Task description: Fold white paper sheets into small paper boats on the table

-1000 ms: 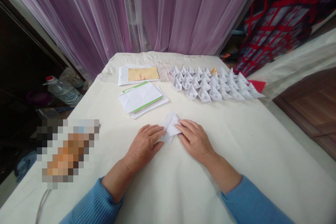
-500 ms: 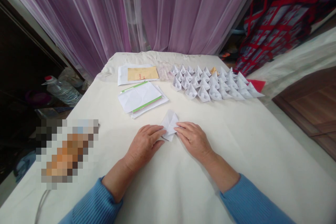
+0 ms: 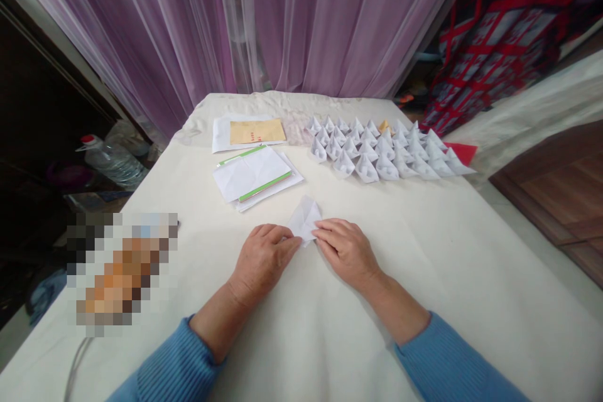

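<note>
A small sheet of white paper (image 3: pixel 304 217), folded to a point at the far end, lies on the white table cover between my hands. My left hand (image 3: pixel 264 257) pinches its near left edge, thumb and fingers pressed together. From the other side my right hand (image 3: pixel 347 250) holds the paper's right edge under its fingertips, fingers close together. The near corner of the paper is partly hidden by my left thumb. Beyond it, at the back right, stand rows of folded white paper boats (image 3: pixel 367 167), with one yellow piece (image 3: pixel 385 127) among them.
Back left lies a stack of white sheets with a green-edged packet (image 3: pixel 254 173); behind it a tan envelope (image 3: pixel 257 131) rests on white paper. A blurred-out object (image 3: pixel 125 270) with a cable (image 3: pixel 75 364) is at left. A water bottle (image 3: pixel 113 160) stands beyond the left edge.
My left thumb has moved up and inward onto the paper's near edge, and the near corner that stuck out now looks folded up. My right hand stays nearly in place.
</note>
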A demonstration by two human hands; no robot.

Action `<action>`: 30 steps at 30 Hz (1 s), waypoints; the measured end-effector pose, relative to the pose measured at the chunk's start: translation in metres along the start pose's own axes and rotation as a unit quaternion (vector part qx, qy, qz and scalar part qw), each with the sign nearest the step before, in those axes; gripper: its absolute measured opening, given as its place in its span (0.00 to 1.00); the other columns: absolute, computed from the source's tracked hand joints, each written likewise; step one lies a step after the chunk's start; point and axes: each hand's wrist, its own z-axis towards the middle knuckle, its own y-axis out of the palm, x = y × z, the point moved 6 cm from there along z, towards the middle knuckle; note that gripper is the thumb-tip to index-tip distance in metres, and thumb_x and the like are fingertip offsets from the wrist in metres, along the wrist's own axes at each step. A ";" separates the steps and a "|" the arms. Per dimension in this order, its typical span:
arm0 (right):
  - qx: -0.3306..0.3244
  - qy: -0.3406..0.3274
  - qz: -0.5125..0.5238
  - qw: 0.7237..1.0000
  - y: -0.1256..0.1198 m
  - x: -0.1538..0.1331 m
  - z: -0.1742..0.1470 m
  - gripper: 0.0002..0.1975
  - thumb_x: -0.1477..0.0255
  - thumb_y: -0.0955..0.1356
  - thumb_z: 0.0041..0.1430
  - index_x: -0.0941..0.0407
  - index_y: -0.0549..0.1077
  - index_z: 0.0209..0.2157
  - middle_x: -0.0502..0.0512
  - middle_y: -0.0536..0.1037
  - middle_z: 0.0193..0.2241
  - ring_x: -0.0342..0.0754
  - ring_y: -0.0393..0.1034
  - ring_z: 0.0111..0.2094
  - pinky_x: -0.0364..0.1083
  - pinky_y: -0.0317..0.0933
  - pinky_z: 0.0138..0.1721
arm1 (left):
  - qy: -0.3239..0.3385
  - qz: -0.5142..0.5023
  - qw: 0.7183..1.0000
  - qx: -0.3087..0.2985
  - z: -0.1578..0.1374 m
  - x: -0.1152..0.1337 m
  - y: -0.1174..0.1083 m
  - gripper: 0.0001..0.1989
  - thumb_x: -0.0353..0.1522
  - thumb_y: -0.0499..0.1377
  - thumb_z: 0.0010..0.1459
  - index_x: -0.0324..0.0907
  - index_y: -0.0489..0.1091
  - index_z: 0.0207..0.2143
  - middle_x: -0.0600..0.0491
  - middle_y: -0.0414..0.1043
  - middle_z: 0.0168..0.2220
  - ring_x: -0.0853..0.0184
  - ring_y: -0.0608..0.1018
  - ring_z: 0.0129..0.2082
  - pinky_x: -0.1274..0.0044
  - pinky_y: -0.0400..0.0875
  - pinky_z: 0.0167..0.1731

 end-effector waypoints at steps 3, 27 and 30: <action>-0.006 -0.004 0.006 1.000 0.000 -0.006 0.001 0.09 0.75 0.66 0.62 0.52 0.77 0.41 0.54 0.79 0.44 0.51 0.69 0.48 0.51 0.60 0.48 | -0.004 -0.003 1.000 -0.022 0.000 -0.001 0.003 0.10 0.33 0.54 0.66 0.46 0.76 0.40 0.53 0.76 0.34 0.67 0.74 0.34 0.73 0.66 0.36; -0.056 0.017 0.007 0.998 0.013 -0.023 0.008 0.06 0.74 0.66 0.63 0.52 0.75 0.33 0.52 0.76 0.33 0.48 0.66 0.36 0.47 0.56 0.39 | -0.088 0.025 0.984 -0.155 0.002 -0.003 0.012 0.09 0.32 0.54 0.65 0.43 0.73 0.33 0.52 0.72 0.32 0.63 0.72 0.35 0.71 0.64 0.37; -0.062 0.019 0.005 0.998 0.014 -0.022 0.009 0.06 0.74 0.67 0.63 0.52 0.75 0.33 0.52 0.76 0.33 0.48 0.66 0.36 0.47 0.56 0.39 | -0.095 0.018 0.983 -0.158 0.002 -0.003 0.011 0.08 0.32 0.55 0.64 0.43 0.73 0.33 0.52 0.72 0.32 0.63 0.72 0.36 0.71 0.64 0.38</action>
